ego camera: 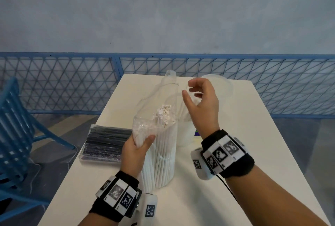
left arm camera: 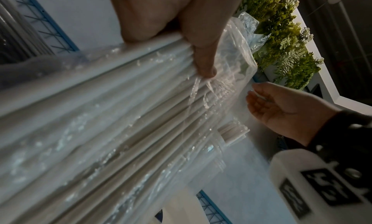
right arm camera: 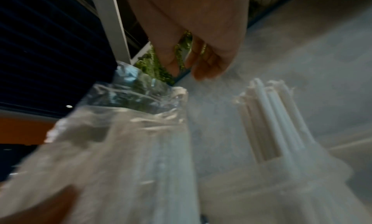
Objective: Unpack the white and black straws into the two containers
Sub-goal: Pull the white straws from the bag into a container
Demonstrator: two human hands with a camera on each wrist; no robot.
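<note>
While left hand (ego camera: pixel 135 150) grips bagged white straws (ego camera: pixel 164 155), right hand (ego camera: pixel 201 102) above, loosely curled, empty.

A crinkled, glossy clear plastic bag (ego camera: pixel 154 109) sheathes matt white straws (ego camera: pixel 163 156) that look like paper, their top ends frayed and rough. At 9 o'clock from it, black straws (ego camera: pixel 107 142) lie in a shiny clear plastic pack. The table (ego camera: pixel 235 180) is smooth, matt white. At 12 o'clock, a blue-painted metal lattice fence (ego camera: pixel 63 84) lines a rough grey wall (ego camera: pixel 163 11).
</note>
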